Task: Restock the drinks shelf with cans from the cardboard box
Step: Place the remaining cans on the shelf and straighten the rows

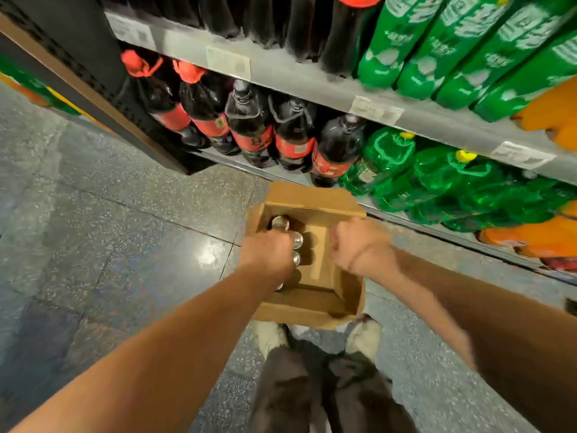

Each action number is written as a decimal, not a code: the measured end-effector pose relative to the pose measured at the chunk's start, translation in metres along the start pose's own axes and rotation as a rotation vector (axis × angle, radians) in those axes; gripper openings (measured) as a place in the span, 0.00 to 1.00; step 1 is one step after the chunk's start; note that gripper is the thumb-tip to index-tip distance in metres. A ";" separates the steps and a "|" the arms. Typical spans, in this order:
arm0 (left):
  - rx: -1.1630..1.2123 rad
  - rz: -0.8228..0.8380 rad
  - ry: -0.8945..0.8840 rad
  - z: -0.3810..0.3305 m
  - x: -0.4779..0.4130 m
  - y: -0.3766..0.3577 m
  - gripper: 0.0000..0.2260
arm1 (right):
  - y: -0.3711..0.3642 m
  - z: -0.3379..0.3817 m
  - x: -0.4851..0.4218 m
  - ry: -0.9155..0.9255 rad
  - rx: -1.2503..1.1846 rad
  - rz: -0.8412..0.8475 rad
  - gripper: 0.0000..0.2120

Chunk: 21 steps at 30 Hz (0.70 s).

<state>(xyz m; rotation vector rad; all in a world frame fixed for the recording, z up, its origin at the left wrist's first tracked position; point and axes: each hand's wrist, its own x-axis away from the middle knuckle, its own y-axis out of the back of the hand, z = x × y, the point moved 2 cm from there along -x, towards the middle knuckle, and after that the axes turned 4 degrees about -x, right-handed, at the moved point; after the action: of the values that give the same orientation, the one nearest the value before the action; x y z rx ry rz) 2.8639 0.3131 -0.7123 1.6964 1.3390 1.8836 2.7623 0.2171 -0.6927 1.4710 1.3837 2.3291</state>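
An open brown cardboard box [312,310] sits on the speckled grey stone floor [125,229], just in front of the person's pale shoes [363,335] and near the bottom grey metal drinks shelf [312,85]. Silver-topped round cans [296,240] stand along the box's left side. The left hand [265,251] reaches down over them; its fingers are hidden, so its grip cannot be told. The right hand [359,245] hovers above the box's bare right half, fingers curled, too blurred to judge its grip.
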 end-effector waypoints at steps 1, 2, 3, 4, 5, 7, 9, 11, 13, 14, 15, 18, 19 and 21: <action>0.010 0.012 0.016 0.003 -0.012 -0.017 0.11 | -0.016 -0.001 -0.017 -0.008 0.005 0.019 0.07; 0.008 0.026 0.033 0.005 -0.024 -0.035 0.13 | -0.031 -0.003 -0.033 -0.011 0.017 0.034 0.08; 0.003 0.046 0.052 0.006 -0.035 -0.053 0.14 | -0.046 -0.005 -0.049 -0.001 0.034 0.049 0.09; 0.004 0.064 0.072 0.008 -0.046 -0.071 0.15 | -0.062 -0.007 -0.064 0.021 0.052 0.068 0.10; 0.007 0.069 0.090 0.009 -0.058 -0.089 0.14 | -0.077 -0.010 -0.081 0.048 0.080 0.088 0.12; 0.010 0.048 0.113 0.012 -0.080 -0.124 0.14 | -0.103 -0.013 -0.114 0.081 0.142 0.154 0.16; 0.020 0.035 0.120 0.013 -0.103 -0.157 0.18 | -0.126 -0.016 -0.147 0.085 0.144 0.213 0.22; -0.004 0.038 0.122 0.012 -0.122 -0.186 0.21 | -0.152 -0.020 -0.176 0.103 0.107 0.196 0.26; -0.019 0.018 0.115 0.010 -0.139 -0.213 0.21 | -0.181 -0.027 -0.200 0.160 0.093 0.103 0.27; -0.016 -0.007 0.110 0.010 -0.147 -0.225 0.21 | -0.195 -0.030 -0.211 0.208 0.090 0.051 0.27; -0.016 -0.028 0.102 0.009 -0.153 -0.235 0.22 | -0.206 -0.031 -0.220 0.265 0.085 -0.004 0.28; -0.033 -0.042 0.083 0.007 -0.165 -0.257 0.25 | -0.232 -0.032 -0.243 0.392 0.070 -0.068 0.33; -0.025 -0.044 0.082 0.006 -0.167 -0.263 0.27 | -0.238 -0.032 -0.248 0.425 0.066 -0.060 0.35; 0.006 -0.060 0.085 0.005 -0.171 -0.270 0.28 | -0.248 -0.029 -0.257 0.459 0.084 -0.056 0.37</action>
<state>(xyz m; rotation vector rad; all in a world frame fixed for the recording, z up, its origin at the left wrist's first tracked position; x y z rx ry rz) 2.8170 0.3367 -1.0279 1.5774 1.4120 1.9393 2.7852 0.2248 -1.0503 0.9251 1.6071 2.7136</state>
